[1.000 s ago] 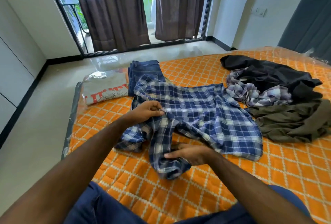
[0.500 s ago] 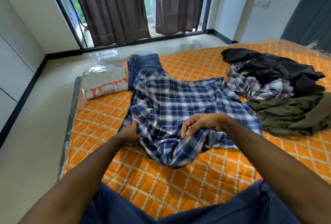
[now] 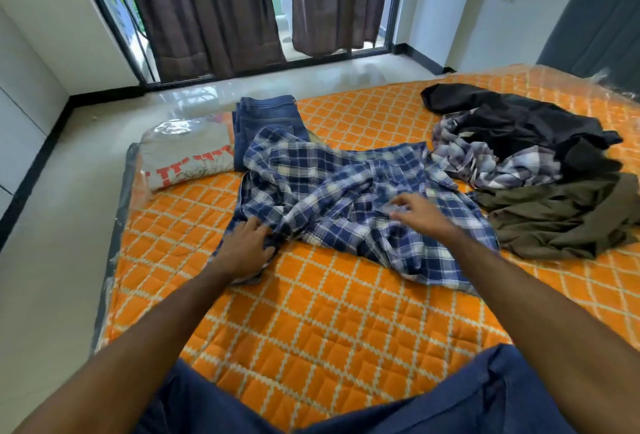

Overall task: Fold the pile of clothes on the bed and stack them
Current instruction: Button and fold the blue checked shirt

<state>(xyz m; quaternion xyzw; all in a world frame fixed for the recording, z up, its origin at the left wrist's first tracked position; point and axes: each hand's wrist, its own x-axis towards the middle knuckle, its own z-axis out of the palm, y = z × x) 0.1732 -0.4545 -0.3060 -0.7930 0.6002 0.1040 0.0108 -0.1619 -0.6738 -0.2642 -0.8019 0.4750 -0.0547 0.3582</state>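
A blue-and-white plaid shirt point(image 3: 346, 191) lies crumpled on the orange quilted mattress point(image 3: 311, 312). My left hand point(image 3: 247, 246) is at the shirt's near-left edge and grips bunched cloth there. Over the middle of the shirt, my right hand point(image 3: 412, 210) is blurred with its fingers spread, holding nothing. Folded blue jeans point(image 3: 266, 118) lie behind the shirt, partly covered by it. Left of them sits a folded grey T-shirt with red print point(image 3: 187, 159). An unfolded pile at the right holds a black garment point(image 3: 519, 121), a pale plaid shirt point(image 3: 485, 163) and an olive garment point(image 3: 554, 215).
The mattress's left edge point(image 3: 121, 225) drops to a glossy pale floor point(image 3: 52, 225). Brown curtains point(image 3: 207, 10) hang over a glass door at the back. A dark headboard point(image 3: 595, 17) stands at the far right. My knees in blue trousers point(image 3: 450, 406) are at the bottom.
My right hand let go of the shirt's near bundle and moved up over its middle. The shirt now lies flatter and spread rightward. My left hand stayed at the left edge.
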